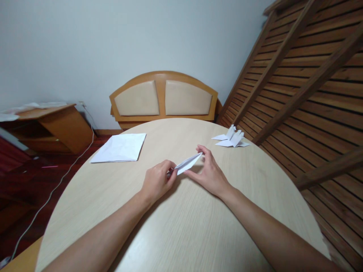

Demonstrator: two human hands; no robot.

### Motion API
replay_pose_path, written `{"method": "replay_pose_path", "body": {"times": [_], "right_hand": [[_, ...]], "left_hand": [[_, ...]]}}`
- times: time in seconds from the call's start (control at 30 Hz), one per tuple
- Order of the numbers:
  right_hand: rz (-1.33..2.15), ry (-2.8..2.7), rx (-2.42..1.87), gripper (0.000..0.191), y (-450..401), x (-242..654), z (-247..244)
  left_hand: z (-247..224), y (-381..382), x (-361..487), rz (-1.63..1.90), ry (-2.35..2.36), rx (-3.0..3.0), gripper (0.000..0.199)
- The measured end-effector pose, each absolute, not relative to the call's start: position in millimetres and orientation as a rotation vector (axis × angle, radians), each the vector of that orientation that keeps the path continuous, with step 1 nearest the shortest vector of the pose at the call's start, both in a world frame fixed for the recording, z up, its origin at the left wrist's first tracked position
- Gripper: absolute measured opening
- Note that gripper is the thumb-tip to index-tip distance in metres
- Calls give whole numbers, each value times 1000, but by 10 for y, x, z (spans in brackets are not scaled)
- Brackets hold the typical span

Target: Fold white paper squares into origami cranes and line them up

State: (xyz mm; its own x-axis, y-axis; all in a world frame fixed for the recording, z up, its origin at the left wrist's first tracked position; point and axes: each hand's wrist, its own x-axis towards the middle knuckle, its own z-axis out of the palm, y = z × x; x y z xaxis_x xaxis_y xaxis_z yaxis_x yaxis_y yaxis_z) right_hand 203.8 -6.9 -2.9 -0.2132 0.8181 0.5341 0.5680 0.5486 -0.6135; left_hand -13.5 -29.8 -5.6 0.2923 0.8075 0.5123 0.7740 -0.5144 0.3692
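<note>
A narrow piece of folded white paper [188, 164] is held just above the middle of the round table. My left hand [159, 177] is closed on its near left end, thumb and fingers pinching it. Around the paper's right end curves my right hand [210, 172], with the thumb apart from the fingers; the fingertips are at the far tip, and the thumb is close to the lower edge. Whether the right hand bears any of the paper's weight is hard to see. Folded paper cranes [233, 139] stand together at the table's far right.
A stack of white paper sheets [120, 148] lies on the left of the round table [181, 234]. Behind it stands a padded wooden headboard [162, 96]. Wooden slats [306, 87] rise on the right. A cable [61, 181] runs along the floor by a wooden desk [64, 126].
</note>
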Motion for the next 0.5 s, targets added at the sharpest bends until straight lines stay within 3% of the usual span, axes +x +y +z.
{"method": "replay_pose_path", "body": {"times": [0.07,0.23,0.37,0.5], "right_hand": [[430,-1747,-1209,82,-79,1986,-68],[771,-1729,-1118,31,-154,1880,-24],[1012,-1783,-951,17,-242,1843,59],[988,-1825,-942,17,-291,1831,71]], "left_hand": [[-47,-303,-130,1139,1512,2448,6],[-10,-332,-95,1323,1395,2455,3],[14,-357,-70,1393,1293,2499,2],[26,-377,-57,1434,1159,2532,6]]}}
